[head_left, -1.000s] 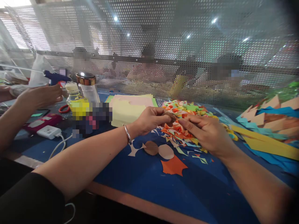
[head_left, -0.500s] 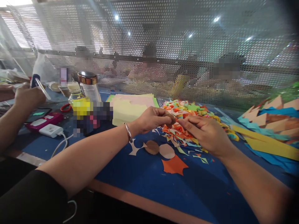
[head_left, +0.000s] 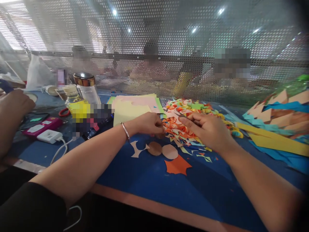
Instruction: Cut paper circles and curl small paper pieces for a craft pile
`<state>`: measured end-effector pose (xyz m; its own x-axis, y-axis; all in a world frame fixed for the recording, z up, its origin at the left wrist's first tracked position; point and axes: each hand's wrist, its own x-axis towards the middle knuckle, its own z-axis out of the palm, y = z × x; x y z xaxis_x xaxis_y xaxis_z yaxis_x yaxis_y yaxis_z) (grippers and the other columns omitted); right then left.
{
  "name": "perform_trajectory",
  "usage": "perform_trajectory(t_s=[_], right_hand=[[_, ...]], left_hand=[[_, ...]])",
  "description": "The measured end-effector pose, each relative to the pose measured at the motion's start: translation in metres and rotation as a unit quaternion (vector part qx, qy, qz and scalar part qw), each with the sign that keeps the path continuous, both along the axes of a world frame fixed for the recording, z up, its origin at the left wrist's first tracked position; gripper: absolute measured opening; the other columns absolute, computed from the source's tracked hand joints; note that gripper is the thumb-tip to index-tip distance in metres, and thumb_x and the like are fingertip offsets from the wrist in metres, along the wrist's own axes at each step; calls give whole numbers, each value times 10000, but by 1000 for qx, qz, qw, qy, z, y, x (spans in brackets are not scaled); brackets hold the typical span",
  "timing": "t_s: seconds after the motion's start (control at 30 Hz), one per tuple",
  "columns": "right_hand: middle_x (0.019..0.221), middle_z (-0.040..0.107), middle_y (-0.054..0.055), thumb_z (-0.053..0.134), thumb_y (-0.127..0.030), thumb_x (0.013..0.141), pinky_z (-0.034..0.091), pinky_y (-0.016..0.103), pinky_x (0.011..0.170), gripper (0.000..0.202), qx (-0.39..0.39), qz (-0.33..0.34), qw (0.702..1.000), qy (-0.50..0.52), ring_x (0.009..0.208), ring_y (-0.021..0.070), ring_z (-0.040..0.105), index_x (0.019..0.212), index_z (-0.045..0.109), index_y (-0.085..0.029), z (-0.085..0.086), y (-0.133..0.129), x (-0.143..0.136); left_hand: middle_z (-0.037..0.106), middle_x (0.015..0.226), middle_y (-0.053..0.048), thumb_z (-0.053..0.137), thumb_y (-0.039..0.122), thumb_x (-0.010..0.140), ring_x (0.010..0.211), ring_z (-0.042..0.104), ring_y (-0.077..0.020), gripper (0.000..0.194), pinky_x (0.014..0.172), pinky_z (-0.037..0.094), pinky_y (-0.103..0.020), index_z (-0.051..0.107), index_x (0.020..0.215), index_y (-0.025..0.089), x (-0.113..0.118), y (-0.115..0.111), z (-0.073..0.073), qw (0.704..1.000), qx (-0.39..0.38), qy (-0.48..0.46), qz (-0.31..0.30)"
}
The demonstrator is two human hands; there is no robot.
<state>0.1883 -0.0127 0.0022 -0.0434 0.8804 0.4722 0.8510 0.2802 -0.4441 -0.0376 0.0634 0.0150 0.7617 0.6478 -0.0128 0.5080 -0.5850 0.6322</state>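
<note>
My left hand [head_left: 151, 125], with a bracelet on its wrist, is closed at the left edge of a pile of colourful paper scraps [head_left: 193, 108]; a brown paper piece partly shows under its fingers. My right hand [head_left: 205, 127] grips scissors [head_left: 180, 114], whose blades point left over the pile. A brown paper disc [head_left: 154, 148] and a pale pink disc [head_left: 170, 151] lie side by side on the blue table, with an orange paper piece [head_left: 178, 165] just below and a pale scrap [head_left: 136, 149] to their left.
Paper sheets [head_left: 130, 109] lie behind my left hand. Jars, a glass bottle [head_left: 88, 88] and a white adapter [head_left: 50, 136] stand or lie at left, near a person's hand [head_left: 20, 102]. Stacked cut paper [head_left: 277, 124] is at right, before a perforated screen [head_left: 169, 42].
My left hand has moved down and away from my right hand, lowering the brown piece towards the table. The scissors' blades now show more. The other person's hand has shifted left.
</note>
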Motion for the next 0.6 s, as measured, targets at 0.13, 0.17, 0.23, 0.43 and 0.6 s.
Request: perform_trajectory(t_s=[0.13,0.17,0.23,0.43,0.6], right_hand=[[513,512,1,447,-766,895,297,291,505,588,4,-35,996,-79,485,150,471,665,517,-229,-4,3,0],[517,523,5,436,-770,896,292,290,507,589,-6,-42,995,-95,489,157,484,675,514,-230,-4,3,-1],[521,539,14,428,-749,904,277,292,507,568,-23,-58,988,-138,498,172,505,684,508,-232,-4,2,-2],[737,736,87,522,-402,920,323,298,536,256,-30,-94,962,-253,638,236,671,924,697,-216,-4,-1,-12],[702,737,128,540,-338,921,369,305,542,251,-40,-101,954,-280,658,262,700,977,739,-195,-4,-2,-18]], left_hand=[[519,520,12,589,347,834,517,397,-104,324,553,277,-301,575,555,184,2,-7,5,967,229,-30,105],[510,527,11,579,358,849,522,387,-106,345,556,272,-305,548,550,188,4,-10,6,959,252,-55,120],[520,558,2,562,316,870,541,397,-113,337,567,290,-308,513,559,194,10,-19,4,946,289,-94,116],[707,953,-89,509,211,934,916,612,-204,164,894,500,-379,651,1005,172,32,-44,-14,891,393,-226,-11],[705,1078,-118,540,164,901,1043,629,-208,278,953,546,-376,637,1159,129,41,-53,-21,915,304,-266,-3]])
